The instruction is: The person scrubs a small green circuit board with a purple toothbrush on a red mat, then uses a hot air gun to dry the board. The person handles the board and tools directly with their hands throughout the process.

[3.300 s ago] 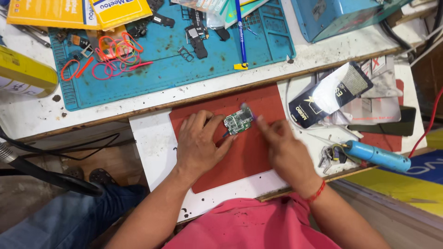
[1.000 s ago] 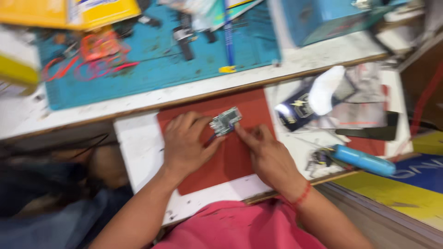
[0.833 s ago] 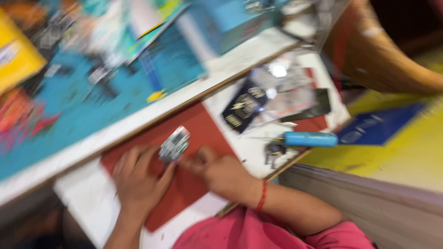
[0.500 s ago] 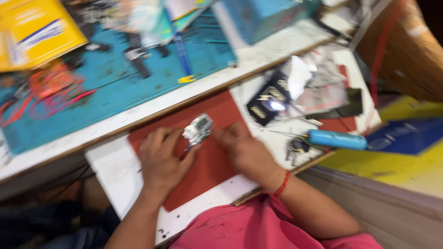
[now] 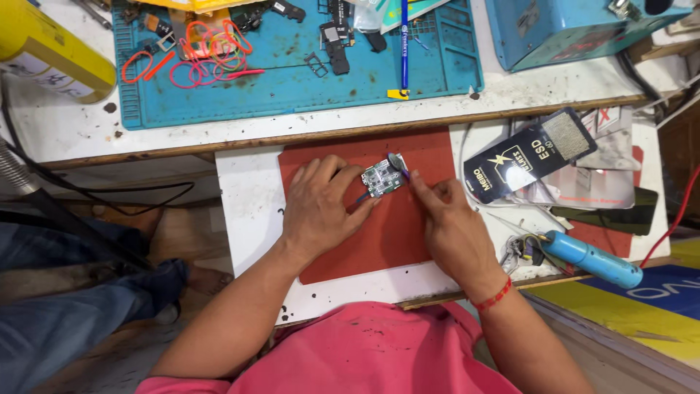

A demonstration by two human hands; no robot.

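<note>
A small green circuit board lies on a red mat on a white pull-out shelf. My left hand rests flat on the mat and pins the board's left edge with its fingertips. My right hand pinches a thin metal tool whose tip touches the board's upper right corner. A red thread band circles my right wrist.
A blue work mat above holds orange rubber bands, small black parts and a blue pen. A yellow can stands at far left. A blue box, dark pouches and a blue-handled tool lie to the right.
The camera swung about and has settled again. Both hands stay on the board, the right one still working its upper right corner.
</note>
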